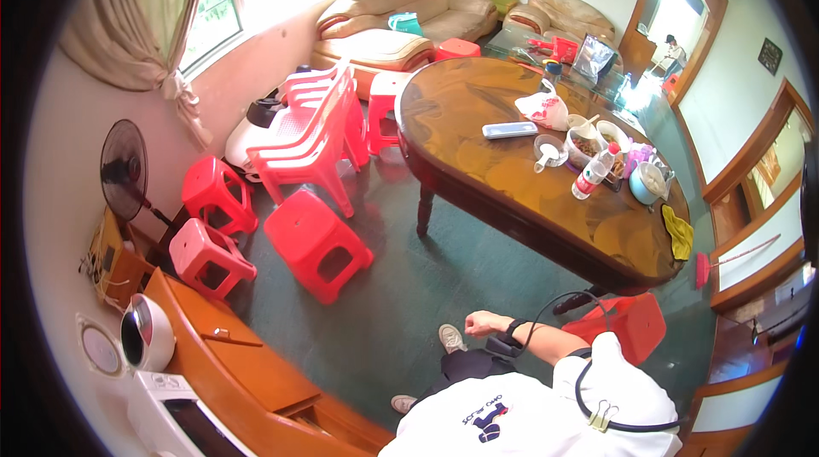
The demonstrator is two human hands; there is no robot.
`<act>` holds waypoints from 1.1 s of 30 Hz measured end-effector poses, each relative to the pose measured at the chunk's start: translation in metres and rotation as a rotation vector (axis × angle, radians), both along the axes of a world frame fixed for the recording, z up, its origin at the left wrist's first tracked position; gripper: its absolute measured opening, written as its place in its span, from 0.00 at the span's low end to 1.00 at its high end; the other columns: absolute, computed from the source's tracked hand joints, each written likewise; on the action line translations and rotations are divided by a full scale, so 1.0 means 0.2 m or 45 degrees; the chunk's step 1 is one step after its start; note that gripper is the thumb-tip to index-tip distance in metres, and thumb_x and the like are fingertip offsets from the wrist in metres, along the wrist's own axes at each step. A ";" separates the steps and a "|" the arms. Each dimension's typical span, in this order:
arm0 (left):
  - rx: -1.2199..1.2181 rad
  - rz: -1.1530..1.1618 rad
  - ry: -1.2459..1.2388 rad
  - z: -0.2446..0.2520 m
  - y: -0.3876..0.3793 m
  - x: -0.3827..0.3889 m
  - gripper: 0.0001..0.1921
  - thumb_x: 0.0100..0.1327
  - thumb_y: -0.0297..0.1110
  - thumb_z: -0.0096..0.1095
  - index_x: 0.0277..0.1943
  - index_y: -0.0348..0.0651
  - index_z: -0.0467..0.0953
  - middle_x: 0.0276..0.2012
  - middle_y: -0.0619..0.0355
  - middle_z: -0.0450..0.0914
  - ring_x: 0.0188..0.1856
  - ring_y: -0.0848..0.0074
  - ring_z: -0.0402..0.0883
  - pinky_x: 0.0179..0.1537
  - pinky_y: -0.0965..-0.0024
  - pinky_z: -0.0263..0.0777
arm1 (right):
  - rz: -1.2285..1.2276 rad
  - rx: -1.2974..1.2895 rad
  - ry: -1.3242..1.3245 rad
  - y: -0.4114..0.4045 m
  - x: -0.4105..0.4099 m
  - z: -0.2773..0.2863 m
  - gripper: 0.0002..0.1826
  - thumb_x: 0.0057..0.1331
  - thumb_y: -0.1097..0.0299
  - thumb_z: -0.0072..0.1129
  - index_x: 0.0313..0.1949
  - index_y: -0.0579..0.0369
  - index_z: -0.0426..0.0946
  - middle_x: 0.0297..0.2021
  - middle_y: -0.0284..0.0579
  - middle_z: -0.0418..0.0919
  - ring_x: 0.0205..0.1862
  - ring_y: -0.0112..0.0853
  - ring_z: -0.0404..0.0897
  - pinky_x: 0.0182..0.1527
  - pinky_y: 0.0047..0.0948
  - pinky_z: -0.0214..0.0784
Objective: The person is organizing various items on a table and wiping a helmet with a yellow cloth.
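My right hand [483,323] hangs low above the green floor, its fingers curled into a loose fist with nothing visible in it. Just beside it in the picture is my white shoe [452,338]. A black strap with a small dark device [504,346] sits on the right wrist, and a cable runs up from it along the arm. Out of view is my left hand. Before me stands an oval wooden table [448,118]; on it are a plastic bottle [594,172], a food bowl [583,149], a pale blue case [510,130] and a yellow-green cloth [677,233].
A red stool [313,236] stands on the floor between the table and an orange-brown cabinet [256,367]. Stacked pink plastic chairs [313,131] and a black fan [125,169] are further left. Behind my right arm is a red plastic bin or stool [640,329]. A distant person [674,53] appears through the doorway.
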State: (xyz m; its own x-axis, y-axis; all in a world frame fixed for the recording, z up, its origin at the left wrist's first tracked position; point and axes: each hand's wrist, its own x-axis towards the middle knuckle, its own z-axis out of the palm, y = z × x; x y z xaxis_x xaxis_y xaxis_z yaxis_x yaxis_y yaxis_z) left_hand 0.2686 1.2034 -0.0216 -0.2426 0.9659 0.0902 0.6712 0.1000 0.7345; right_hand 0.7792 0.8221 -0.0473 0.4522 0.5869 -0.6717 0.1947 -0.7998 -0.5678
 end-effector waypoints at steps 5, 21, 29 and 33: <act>-1.058 -0.639 -0.839 -0.30 -0.01 0.12 0.13 0.61 0.29 0.54 0.48 0.39 0.69 0.38 0.51 0.77 0.34 0.78 0.76 0.31 0.74 0.70 | -0.033 -0.039 0.109 -0.01 0.37 -0.05 0.12 0.55 0.62 0.52 0.33 0.58 0.75 0.24 0.40 0.78 0.26 0.27 0.77 0.29 0.28 0.68; -1.450 -1.614 -0.025 0.26 -0.77 1.69 0.15 0.61 0.36 0.58 0.46 0.34 0.71 0.37 0.57 0.78 0.38 0.78 0.77 0.40 0.76 0.71 | -1.367 0.082 0.403 -0.77 0.28 -0.28 0.06 0.55 0.71 0.52 0.30 0.59 0.74 0.22 0.38 0.77 0.21 0.25 0.78 0.23 0.22 0.70; -1.269 -2.395 0.421 0.17 -0.89 2.05 0.16 0.60 0.36 0.59 0.44 0.32 0.73 0.35 0.53 0.80 0.39 0.74 0.78 0.40 0.73 0.72 | -1.764 0.214 0.210 -1.18 -0.48 -0.08 0.07 0.56 0.70 0.51 0.29 0.60 0.74 0.21 0.38 0.76 0.21 0.24 0.76 0.20 0.21 0.66; -1.078 -2.773 0.588 0.23 -1.16 2.24 0.18 0.58 0.39 0.60 0.44 0.32 0.74 0.36 0.50 0.80 0.39 0.71 0.79 0.42 0.71 0.72 | -2.008 0.077 0.171 -1.50 -1.07 -0.07 0.08 0.54 0.68 0.52 0.23 0.59 0.75 0.19 0.39 0.76 0.20 0.26 0.76 0.23 0.25 0.69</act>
